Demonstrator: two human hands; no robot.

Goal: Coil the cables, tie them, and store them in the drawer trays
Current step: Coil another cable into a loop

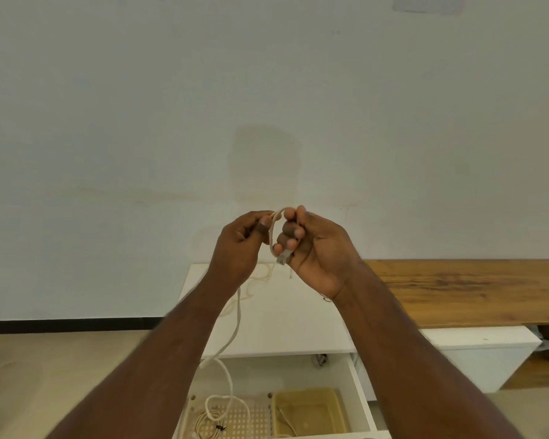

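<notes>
While both hands, the left hand and right hand, pinch the white cable between them, its tail below may snag the drawer, pulling the loop loose.

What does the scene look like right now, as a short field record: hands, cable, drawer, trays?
left hand: pinches the white cable near its top loop
right hand: grips the loop and the cable's connector end
cable state: first loop formed between the hands; the rest hangs down into the drawer
drawer: open, below the white cabinet top
trays: white perforated tray holding a tied coil; yellow tray beside it
</notes>
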